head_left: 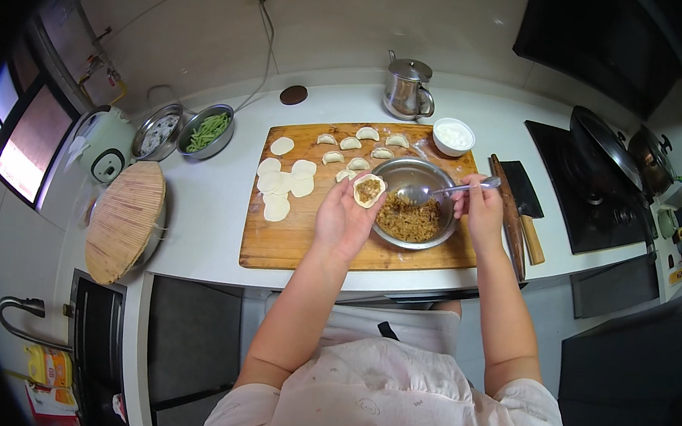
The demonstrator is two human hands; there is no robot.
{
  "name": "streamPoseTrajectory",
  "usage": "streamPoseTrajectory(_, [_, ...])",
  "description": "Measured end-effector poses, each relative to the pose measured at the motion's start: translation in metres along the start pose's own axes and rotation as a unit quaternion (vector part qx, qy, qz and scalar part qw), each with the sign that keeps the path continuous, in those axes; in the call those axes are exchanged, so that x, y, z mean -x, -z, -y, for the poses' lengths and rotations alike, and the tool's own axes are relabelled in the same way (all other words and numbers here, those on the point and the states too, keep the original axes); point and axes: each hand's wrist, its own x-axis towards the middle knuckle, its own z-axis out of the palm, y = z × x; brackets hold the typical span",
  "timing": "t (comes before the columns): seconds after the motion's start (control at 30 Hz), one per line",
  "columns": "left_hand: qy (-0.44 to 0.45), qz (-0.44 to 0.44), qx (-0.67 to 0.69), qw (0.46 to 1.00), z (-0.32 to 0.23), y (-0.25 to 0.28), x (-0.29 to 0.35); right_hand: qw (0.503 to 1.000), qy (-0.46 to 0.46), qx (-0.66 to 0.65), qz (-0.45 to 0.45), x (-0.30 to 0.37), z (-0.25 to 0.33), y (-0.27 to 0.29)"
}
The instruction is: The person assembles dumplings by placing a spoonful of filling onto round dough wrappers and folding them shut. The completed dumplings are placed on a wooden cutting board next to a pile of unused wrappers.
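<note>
My left hand (342,223) cups a round dumpling wrapper (369,190) with a mound of brown filling on it. In my right hand (482,207) is the handle of a metal spoon (450,189), its bowl end over the filling. A steel mixing bowl (443,242) holds the chopped filling (410,221) and stands on a wooden board (305,253). Several folded dumplings (350,143) sit behind the bowl. Left of my left hand lie several flat wrappers (277,206), some overlapping.
A white bowl of flour (453,136) stands at the board's back right corner. Rolling pin (506,214) and cleaver (524,189) lie to its right, then a black cooktop (576,193). A kettle (408,89) is behind; green beans (208,132) and a woven lid (125,222) are left.
</note>
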Motion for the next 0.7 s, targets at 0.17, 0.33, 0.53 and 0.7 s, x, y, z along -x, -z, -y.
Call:
streamPoseTrajectory(0.17, [0.028,0.041,-0.008,0.999,-0.002,-0.003,0.008,0.993,-0.052,0.107,0.000,-0.001,-0.019,0.015])
streamPoseTrajectory(0.33, [0.003,0.087,-0.154,0.984,0.002,-0.002,0.013,0.991,-0.101,0.087,-0.033,0.004,-0.012,0.022])
streamPoseTrajectory(0.53, [-0.013,0.068,-0.229,0.971,0.009,-0.004,0.014,0.987,-0.135,0.080,-0.029,0.015,-0.010,0.034])
streamPoseTrajectory(0.7, [-0.020,0.063,-0.278,0.958,0.012,-0.010,0.016,0.988,-0.049,0.053,-0.140,0.030,-0.023,0.049])
